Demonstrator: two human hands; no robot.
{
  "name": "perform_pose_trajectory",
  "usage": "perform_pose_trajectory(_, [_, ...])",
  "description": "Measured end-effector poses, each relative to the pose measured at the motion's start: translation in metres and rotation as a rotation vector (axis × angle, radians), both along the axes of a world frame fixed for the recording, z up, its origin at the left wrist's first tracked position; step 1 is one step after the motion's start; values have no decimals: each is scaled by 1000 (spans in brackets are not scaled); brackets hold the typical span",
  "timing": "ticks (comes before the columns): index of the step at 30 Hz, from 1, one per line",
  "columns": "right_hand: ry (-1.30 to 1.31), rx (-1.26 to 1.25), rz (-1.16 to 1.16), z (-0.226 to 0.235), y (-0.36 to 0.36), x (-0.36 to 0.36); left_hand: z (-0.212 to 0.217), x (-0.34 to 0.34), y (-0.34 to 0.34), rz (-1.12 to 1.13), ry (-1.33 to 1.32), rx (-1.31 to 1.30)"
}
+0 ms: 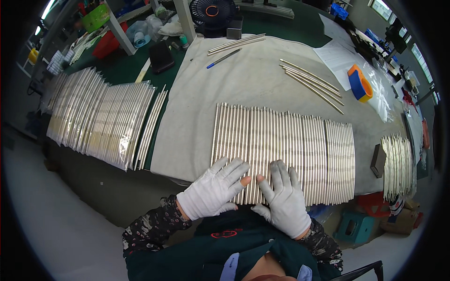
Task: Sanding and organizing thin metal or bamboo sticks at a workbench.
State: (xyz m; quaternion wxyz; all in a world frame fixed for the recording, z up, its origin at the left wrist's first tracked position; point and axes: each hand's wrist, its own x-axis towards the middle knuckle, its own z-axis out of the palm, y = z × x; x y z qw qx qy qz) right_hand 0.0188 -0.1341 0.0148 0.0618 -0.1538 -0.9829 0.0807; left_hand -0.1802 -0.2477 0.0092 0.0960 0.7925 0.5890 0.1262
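Metal rods (286,136): one row, on grey cloth (187,117) before me | my left hand (211,189), my right hand (285,201): fingers spread over rods, gripping nothing | light, even pressure should keep rods parallel

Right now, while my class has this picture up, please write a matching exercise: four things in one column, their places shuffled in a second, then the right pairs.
Things
1. White-gloved left hand
2. Slim dark pen with a blue end
3. Round black fan
4. Teal plastic stool

Places
A. On the pale grey cloth, beside a few loose, thin silver rods
B. At the picture's lower right
C. On the wide row of silver metal rods, fingers spread
D. At the far side, beyond the cloth

Pairs: 1-C, 2-A, 3-D, 4-B
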Motion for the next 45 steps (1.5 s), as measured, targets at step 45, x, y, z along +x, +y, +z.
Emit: perform_pose_trajectory(45, [394, 228, 273, 159, -14, 88, -10, -23, -21, 50, 48, 44])
